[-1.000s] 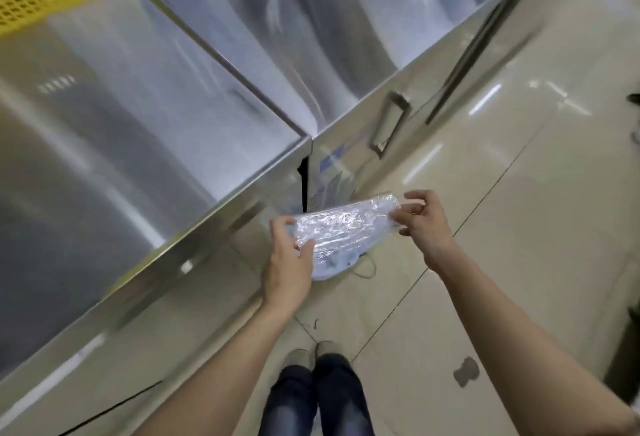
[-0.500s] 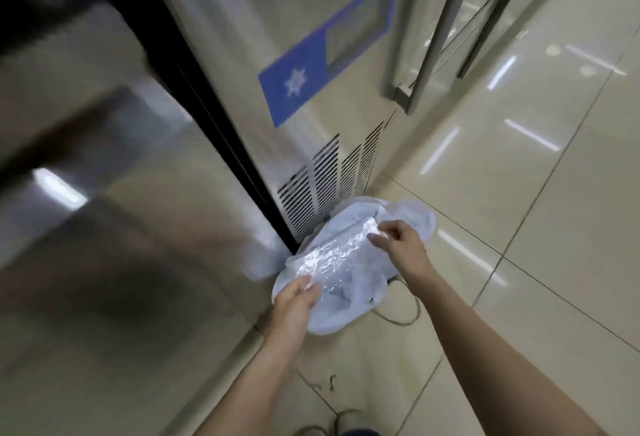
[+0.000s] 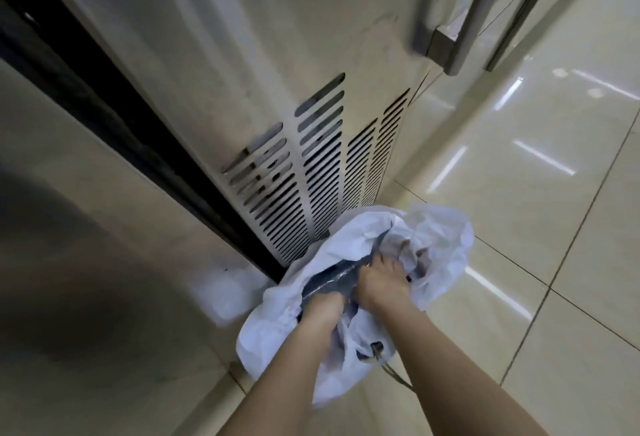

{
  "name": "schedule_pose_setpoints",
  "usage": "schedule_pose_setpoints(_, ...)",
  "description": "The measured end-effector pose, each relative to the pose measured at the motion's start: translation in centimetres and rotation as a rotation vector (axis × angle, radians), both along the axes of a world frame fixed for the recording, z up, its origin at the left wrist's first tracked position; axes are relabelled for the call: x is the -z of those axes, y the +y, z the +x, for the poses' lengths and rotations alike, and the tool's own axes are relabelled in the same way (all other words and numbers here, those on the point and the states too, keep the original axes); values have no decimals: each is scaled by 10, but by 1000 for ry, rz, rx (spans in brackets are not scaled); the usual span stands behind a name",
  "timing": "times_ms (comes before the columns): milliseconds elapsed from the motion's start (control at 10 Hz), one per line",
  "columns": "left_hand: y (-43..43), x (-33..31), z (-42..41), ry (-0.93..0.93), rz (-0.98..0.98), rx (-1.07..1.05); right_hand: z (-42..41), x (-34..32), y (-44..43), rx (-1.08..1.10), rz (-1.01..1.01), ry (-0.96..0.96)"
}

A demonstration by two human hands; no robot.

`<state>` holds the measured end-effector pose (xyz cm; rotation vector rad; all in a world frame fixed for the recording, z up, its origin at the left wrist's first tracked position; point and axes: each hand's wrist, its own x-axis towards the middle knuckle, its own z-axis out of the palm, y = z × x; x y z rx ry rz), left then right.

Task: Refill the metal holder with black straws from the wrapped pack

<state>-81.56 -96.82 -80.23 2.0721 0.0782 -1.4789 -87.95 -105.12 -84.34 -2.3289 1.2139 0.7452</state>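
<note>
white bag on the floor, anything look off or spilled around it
Nothing spilled. The white bag lies crumpled on the tiles against the vented metal panel, both hands pushed inside it: left hand, right hand. Its drawstring trails loose onto the floor.

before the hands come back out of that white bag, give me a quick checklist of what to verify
1. Both hands in the bag: ok. The left hand and right hand are inside the mouth of the white bag.
2. Clear wrapper let go: cannot tell. Crinkled plastic shows by the fingers, but the grip is hidden.
3. Bag mouth open: ok, rim spread wide.
4. Drawstring clear of the arms: ok, it trails on the floor between the forearms.
5. Bag clear of the vent grille: not ok, it sits against the cabinet base.
6. Metal holder located: cannot tell, not in view.
</note>
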Motion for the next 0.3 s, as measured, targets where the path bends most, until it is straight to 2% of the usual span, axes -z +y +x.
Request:
schedule_pose_setpoints(100,3,-14,1,-265,141,564,5,-23,2,-88,-42,14)
schedule_pose_setpoints(200,13,-48,-1,-507,166,773,1,-63,-1,-118,-87,-4)
schedule_pose_setpoints(300,17,-98,1,-721,165,855,-12,-107,-3,-21,8,-26)
